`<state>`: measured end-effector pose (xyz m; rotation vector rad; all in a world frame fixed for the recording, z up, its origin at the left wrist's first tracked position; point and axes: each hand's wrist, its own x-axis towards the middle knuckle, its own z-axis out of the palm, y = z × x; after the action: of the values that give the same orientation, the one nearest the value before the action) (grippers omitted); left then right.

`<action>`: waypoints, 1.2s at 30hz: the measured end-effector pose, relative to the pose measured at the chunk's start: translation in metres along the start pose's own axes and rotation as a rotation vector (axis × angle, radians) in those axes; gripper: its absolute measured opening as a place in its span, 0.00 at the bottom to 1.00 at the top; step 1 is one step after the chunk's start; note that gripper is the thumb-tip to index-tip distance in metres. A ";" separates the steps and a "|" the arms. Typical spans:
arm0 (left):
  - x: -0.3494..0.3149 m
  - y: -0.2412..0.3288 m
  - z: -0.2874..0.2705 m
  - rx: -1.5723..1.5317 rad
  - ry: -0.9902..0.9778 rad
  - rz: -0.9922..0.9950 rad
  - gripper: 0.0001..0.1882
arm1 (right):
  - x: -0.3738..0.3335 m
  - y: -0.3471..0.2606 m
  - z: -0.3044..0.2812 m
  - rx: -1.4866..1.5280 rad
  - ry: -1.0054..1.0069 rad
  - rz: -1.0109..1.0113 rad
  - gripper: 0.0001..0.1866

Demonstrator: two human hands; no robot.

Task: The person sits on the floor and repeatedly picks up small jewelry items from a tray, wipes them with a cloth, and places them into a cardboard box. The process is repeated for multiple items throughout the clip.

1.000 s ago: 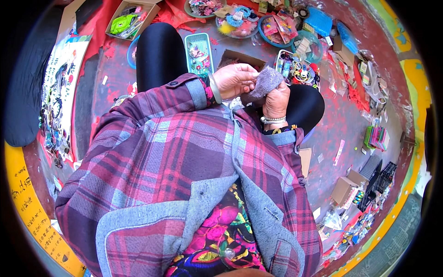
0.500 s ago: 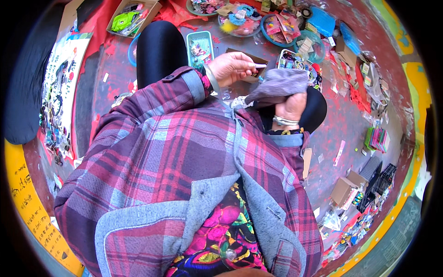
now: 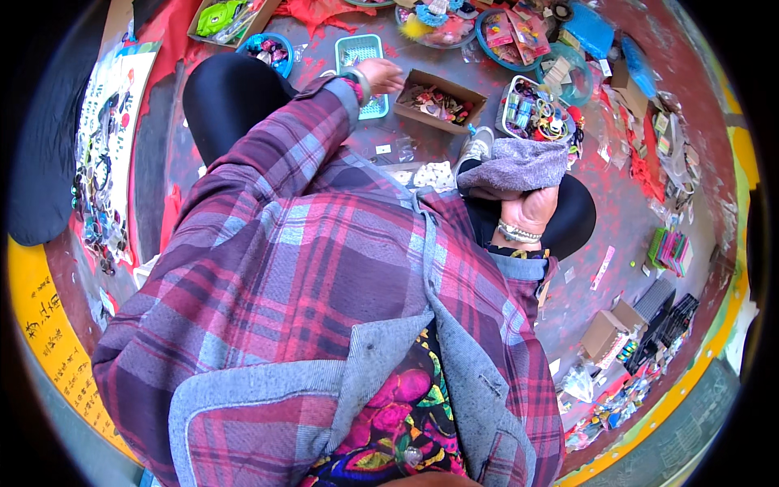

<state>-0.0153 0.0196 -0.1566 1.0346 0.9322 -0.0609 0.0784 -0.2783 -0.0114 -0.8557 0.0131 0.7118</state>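
Observation:
My left hand (image 3: 381, 75) is over the right side of a pale teal basket (image 3: 358, 42), its fingers stretched out and nothing visible in them. My right hand (image 3: 531, 209) grips a grey knitted cloth (image 3: 523, 165) from below, its fingers partly hidden under the fabric. A small blue piece shows at the cloth's upper left edge. Just beyond the cloth stands an open cardboard box (image 3: 438, 122) with a jumble of small items in it. To its right, a white tray (image 3: 505, 114) holds hair ties and other small coloured things.
Round blue basins (image 3: 485, 45) of packaged goods line the far side. A blue bowl (image 3: 286, 50) stands beyond my left knee. White spotted cloth (image 3: 433, 175) lies between my legs. Cardboard boxes (image 3: 602, 334) and a black crate (image 3: 661, 333) stand at the right.
My left hand has moved left and away from the cloth to the teal basket; the small white stick no longer shows. My right hand and the cloth have shifted slightly right and nearer.

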 end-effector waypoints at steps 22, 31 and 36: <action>0.049 -0.096 -0.120 1.338 0.412 0.065 0.10 | 0.006 0.010 0.050 0.215 -0.248 0.213 0.21; 0.024 -0.204 -0.030 1.592 -0.502 0.400 0.13 | 0.021 0.018 0.038 0.188 0.052 0.330 0.22; 0.034 -0.207 -0.038 1.491 -0.495 0.182 0.13 | 0.035 0.027 0.037 0.147 0.198 0.376 0.22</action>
<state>-0.1112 -0.0514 -0.3330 2.3103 0.1936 -0.9226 0.0803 -0.2211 -0.0149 -0.7864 0.4077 0.9617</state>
